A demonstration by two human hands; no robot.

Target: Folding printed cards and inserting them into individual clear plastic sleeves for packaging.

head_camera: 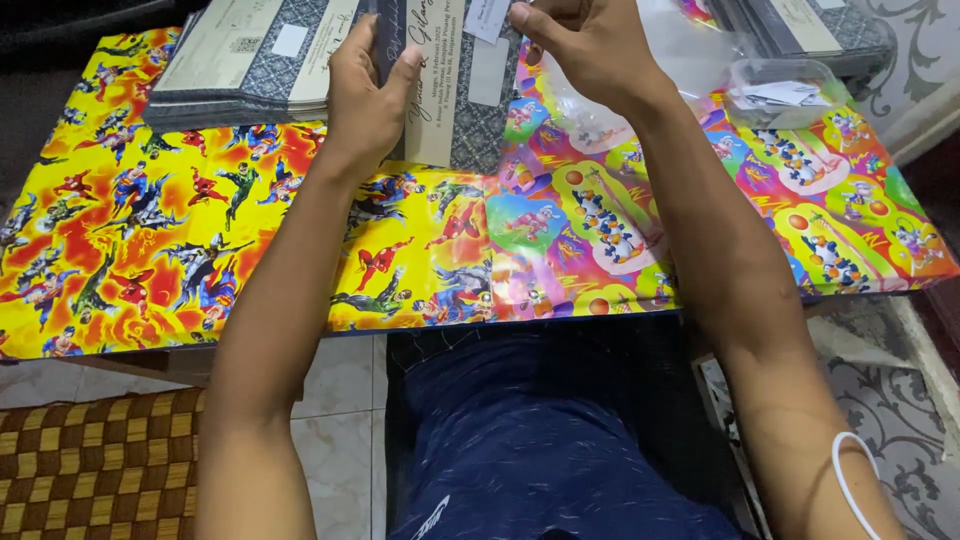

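Grey-cream printed envelope stack [240, 55] at tabletop far-left edge; clear plastic box [785, 92] of white labels [780, 95], far-right corner.

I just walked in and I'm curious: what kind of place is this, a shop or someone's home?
Probably a home worktable: cartoon gift wrap covers the table, stacks of cards wait at the back, and a tiled floor with a woven mat lies below.

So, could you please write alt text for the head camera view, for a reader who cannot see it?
A person's left hand grips a dark patterned card while the right hand pinches a small white slip above it. Below lies a table covered in bright cartoon wrapping paper, with a card stack and a clear plastic container.
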